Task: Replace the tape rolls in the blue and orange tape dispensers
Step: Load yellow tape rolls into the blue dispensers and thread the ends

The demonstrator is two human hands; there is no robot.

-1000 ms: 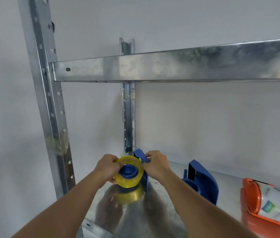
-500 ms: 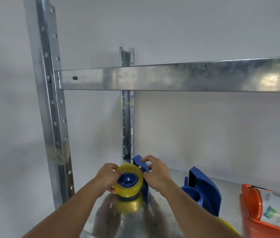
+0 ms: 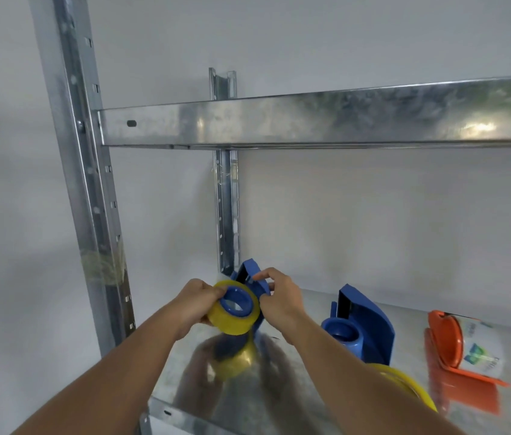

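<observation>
Head view: left hand (image 3: 196, 298) fingers curl round the yellow tape roll (image 3: 233, 318); right hand (image 3: 279, 296) fingers pinch the blue dispenser (image 3: 252, 279).

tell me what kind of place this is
Probably a storeroom or packing area: bare metal shelving against a plain white wall, with blue tape dispensers and an orange one on the shelf.

Single head-worn view, looking forward and slightly down from close behind both forearms. Faces the metal shelf (image 3: 310, 387) and the white wall (image 3: 373, 221) behind it. Wide-angle, with bent edges.
</observation>
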